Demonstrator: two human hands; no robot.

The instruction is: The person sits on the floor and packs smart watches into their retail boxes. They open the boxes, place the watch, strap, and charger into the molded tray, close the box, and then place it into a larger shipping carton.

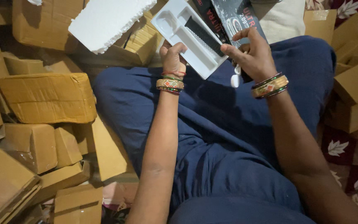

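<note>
Head view, one person seated on the floor, lap in blue cloth (pixel 228 137).

Left hand (pixel 172 56): closed on the near edge of a white tray (pixel 175 20), thumb on top, fingers beneath. Wrist carries gold and red bangles (pixel 170 84).

Right hand (pixel 253 56): fingers partly curled, forefinger and thumb extended toward the tray's right edge, tips at the near end of the strap. A small white piece (pixel 235 79) hangs below the palm, seemingly held in the curled fingers; its kind cannot be told. Wrist carries gold bangles (pixel 270 86).

Tray: moulded plastic, several recesses, held tilted above the knees, between both hands. A dark strap (pixel 204 35) lies in its long right recess; the left recesses show white.

Box (pixel 233 18): black, printed, just behind the tray and right hand, partly hidden by them.

Foam sheet (pixel 108 20): white, ragged edge, lying on cartons to the left of the tray.

Cartons (pixel 48 97): brown cardboard, many, piled on the floor along the person's left side, some dented, some taped. More cartons (pixel 355 83) stacked on the right side.

Floor covering (pixel 353 166): dark red with pale leaf pattern, visible at lower right.

Cream cloth (pixel 282 18): beyond the knees, at the top.
</note>
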